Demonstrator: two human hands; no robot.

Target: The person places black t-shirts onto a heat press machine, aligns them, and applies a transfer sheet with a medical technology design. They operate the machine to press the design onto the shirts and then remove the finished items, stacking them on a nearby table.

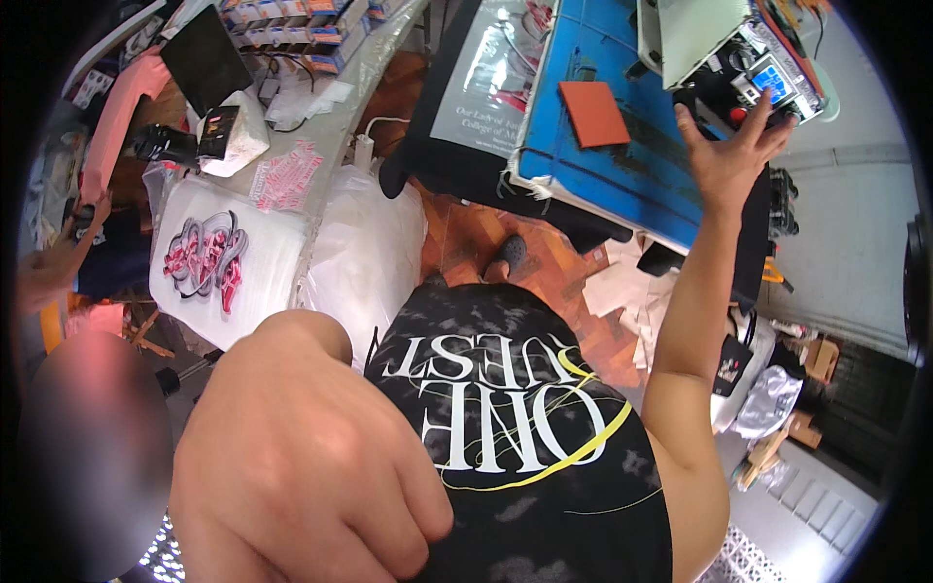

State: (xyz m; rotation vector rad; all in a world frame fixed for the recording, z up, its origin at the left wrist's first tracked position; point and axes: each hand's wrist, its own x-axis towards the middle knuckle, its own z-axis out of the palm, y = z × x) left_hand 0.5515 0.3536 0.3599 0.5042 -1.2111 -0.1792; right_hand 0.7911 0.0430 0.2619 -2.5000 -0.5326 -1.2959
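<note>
My right hand (729, 160) reaches to the far right, fingers spread, at the control panel (758, 83) of a machine with a small lit blue screen and a red button. One fingertip is at the screen's lower edge; whether it presses cannot be told. Beside the panel is a pale flat plate (695, 39). Close in front of me, my left hand (311, 457) is raised with its fingers curled in. Its palm side is hidden, so anything inside it does not show. A white sheet with a pink and black printed design (204, 257) lies on the left table.
An orange-brown square pad (594, 114) rests on a worn blue board (622, 165). White plastic (364, 243) hangs by the left table. Paper scraps (622, 291) litter the floor at right. At far left, another person's arm (58, 267) is near pink cloth (117, 117).
</note>
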